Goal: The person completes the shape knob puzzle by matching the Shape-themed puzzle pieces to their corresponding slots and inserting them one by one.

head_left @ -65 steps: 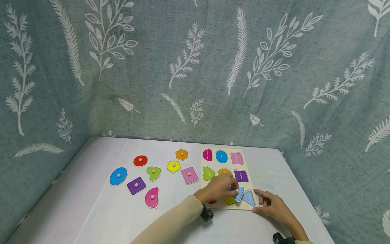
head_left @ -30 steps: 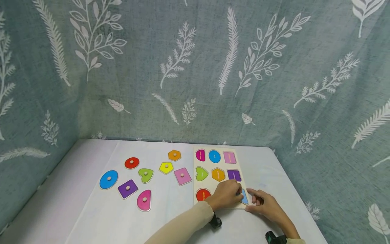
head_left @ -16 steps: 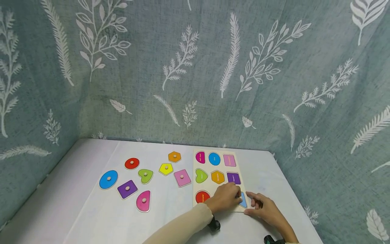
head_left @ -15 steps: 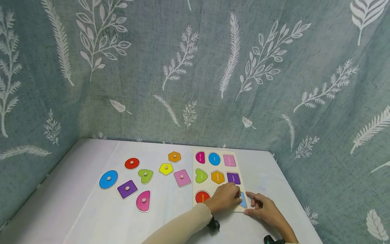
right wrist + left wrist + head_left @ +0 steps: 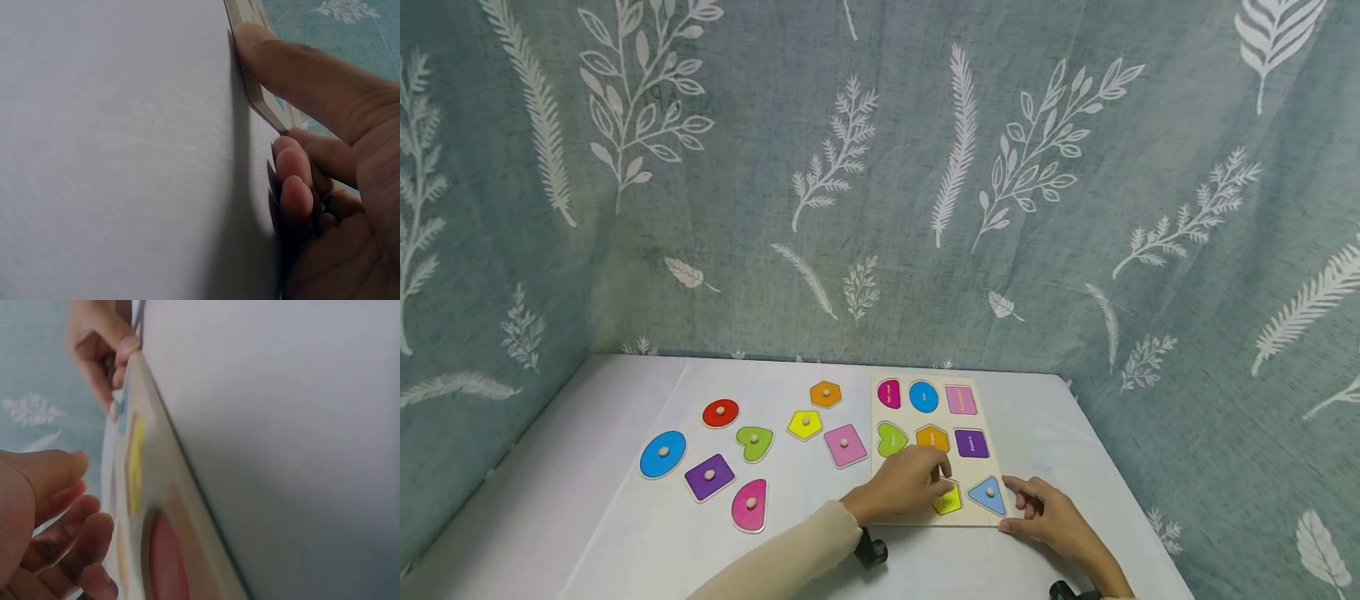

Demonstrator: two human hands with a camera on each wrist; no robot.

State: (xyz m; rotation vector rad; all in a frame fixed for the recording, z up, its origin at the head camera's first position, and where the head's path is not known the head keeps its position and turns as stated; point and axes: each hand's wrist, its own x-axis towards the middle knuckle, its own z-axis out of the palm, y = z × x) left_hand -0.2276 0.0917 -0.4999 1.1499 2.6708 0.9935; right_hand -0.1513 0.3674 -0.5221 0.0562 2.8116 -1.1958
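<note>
In the head view, a cream shape-puzzle board lies near the table's front. A light blue triangle piece with a knob sits in the board's front right recess. My left hand hovers over the board, fingers loosely bent and holding nothing, beside the yellow recess. It hides the red circle recess, which the left wrist view shows. My right hand holds the board's front right corner; in the right wrist view its thumb presses the board's edge.
Left of the board lie several knobbed pieces, among them a pink square, yellow pentagon, orange hexagon, green heart, red circle, blue oval, purple square and magenta half round. Patterned curtains enclose the table.
My left hand brought the blue triangle piece down into its recess, let go of it and moved left. The right hand stays at the board's corner. The head view has shifted slightly.
</note>
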